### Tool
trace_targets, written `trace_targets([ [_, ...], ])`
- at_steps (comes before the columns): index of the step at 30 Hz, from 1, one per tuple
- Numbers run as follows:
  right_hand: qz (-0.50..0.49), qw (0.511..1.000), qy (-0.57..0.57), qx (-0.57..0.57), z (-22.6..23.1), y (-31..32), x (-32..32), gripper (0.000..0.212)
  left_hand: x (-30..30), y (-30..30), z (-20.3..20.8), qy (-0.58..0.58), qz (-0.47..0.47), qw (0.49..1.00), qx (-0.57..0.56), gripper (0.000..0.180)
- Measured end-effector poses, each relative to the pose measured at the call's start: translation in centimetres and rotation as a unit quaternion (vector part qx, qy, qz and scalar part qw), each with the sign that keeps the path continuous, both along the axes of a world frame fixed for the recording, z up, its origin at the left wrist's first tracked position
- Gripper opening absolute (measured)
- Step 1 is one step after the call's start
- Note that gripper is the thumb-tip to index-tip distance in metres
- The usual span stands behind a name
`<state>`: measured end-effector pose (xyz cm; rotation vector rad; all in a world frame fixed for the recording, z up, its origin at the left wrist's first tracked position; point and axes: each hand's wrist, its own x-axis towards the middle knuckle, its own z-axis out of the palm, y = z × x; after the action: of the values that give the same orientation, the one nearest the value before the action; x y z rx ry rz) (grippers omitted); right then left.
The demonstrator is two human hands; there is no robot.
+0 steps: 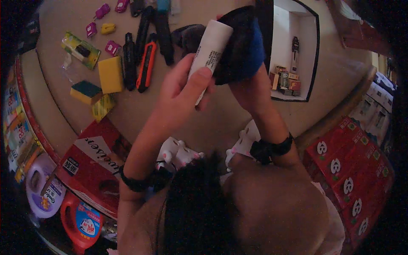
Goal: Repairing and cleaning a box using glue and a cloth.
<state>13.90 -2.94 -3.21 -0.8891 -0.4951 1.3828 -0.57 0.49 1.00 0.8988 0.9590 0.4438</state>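
My left hand point(193, 80) is closed around a white cylindrical tube point(212, 42) with small dark print, tilted with its flat end up. Right beside it, my right hand point(250, 89) grips a soft black and blue fabric piece point(238, 46), cap-like or pouch-like; its exact kind I cannot make out. Most of the right fingers are hidden behind the fabric. The tube overlaps the fabric's left edge in this view. Past my left hand lies a dark, crumpled item point(189, 37) on the floor.
To the left lie an orange-black utility knife point(146, 66), black knives point(129, 61), a yellow sponge point(110, 74), a green-topped sponge point(86, 92) and a carded pack point(80, 49). A white black-rimmed box point(282, 55) holds small cartons. Red cartons point(348, 170) and detergent bottles point(83, 223) stand nearer.
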Motion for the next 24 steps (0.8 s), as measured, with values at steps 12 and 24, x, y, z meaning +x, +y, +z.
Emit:
trace_targets([
  [12, -0.076, 0.971, -0.221, -0.057, 1.7, 2.3, -1.1, 0.025, 0.8, -0.5, -0.1, 0.118, -0.067, 0.978, 0.160, 0.027],
  [24, 0.013, 0.975, -0.190, -0.116, 0.8, 2.4, -0.8, 0.038, -0.3, -0.8, -2.2, 0.166, -0.041, 0.935, 0.312, 0.026],
])
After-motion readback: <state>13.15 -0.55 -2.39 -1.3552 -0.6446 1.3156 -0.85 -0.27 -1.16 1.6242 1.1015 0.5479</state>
